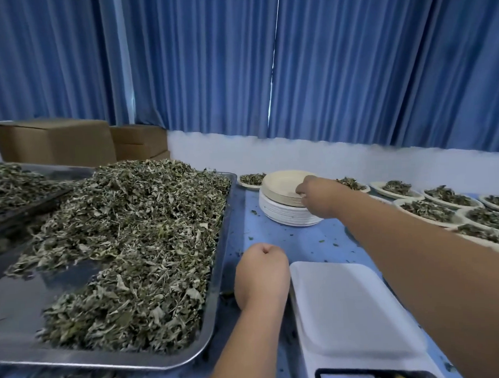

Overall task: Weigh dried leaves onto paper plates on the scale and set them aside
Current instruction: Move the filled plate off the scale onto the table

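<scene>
Paper plates (282,187) sit stacked across the tabletop (301,240) beyond the bare scale (351,312), nearer the right hand (316,195), whose fingers (300,191) pinch the top one's rim, while the left hand (261,269) rests beside the scale, curled in an empty fist.

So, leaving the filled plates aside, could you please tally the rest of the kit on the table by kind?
Trays: 2
Plate stack: 1
Scale: 1
Total: 4
</scene>
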